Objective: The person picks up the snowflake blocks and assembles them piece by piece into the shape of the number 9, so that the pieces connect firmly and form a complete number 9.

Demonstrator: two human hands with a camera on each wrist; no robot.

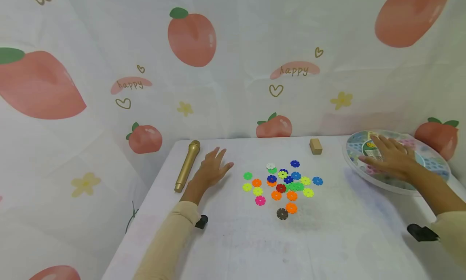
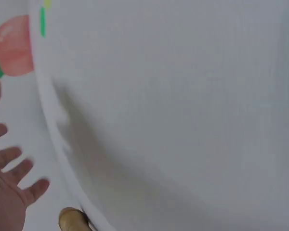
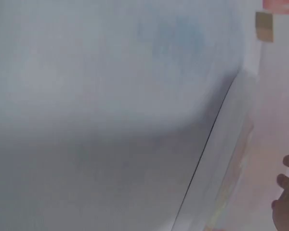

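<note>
My left hand (image 1: 210,170) is held with fingers spread near the table's left side, holding nothing. Just left of it lies a gold microphone (image 1: 187,166), whose end (image 2: 72,219) also shows in the left wrist view. My right hand (image 1: 395,158), fingers extended, is over a large round patterned container (image 1: 433,164) at the far right; whether it touches the top cannot be told. Between the hands, many notched plastic discs lie scattered, among them a pink disc (image 1: 260,200), a dark brown disc (image 1: 282,214) and a blue disc (image 1: 318,181).
A small wooden block (image 1: 315,146) sits near the back edge of the white table (image 1: 255,247), left of the round container. Behind the table hangs a white cloth (image 1: 233,98) printed with peaches, hearts and flowers.
</note>
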